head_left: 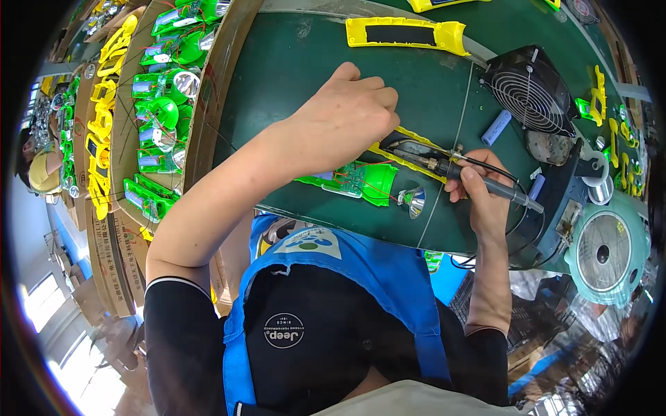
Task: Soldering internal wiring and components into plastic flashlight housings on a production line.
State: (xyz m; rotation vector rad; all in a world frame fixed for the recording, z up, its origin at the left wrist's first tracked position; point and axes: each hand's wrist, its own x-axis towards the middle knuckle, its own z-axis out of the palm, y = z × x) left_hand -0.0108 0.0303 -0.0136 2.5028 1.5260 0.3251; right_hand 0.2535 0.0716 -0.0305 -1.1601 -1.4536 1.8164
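Note:
My right hand [482, 194] grips the dark handle of a soldering iron [499, 191], whose metal front end points left over a yellow plastic casing [411, 164] with a dark panel. Above that casing's left end, my left hand [354, 111] is closed, knuckles up. Its fingertips are hidden, so whatever they pinch does not show. Just nearer to me lies a green lamp casing [379, 184] with a circuit board [352, 179]. Thin red wires run from it to a shiny reflector [414, 202].
A cardboard tray [211, 90] of green lamp bodies [163, 114] stands left. At right are a black fan [531, 90], a blue battery cell [497, 127], a solder spool [598, 188] and a teal round fan [603, 253]. Another yellow casing [440, 36] lies at the far side.

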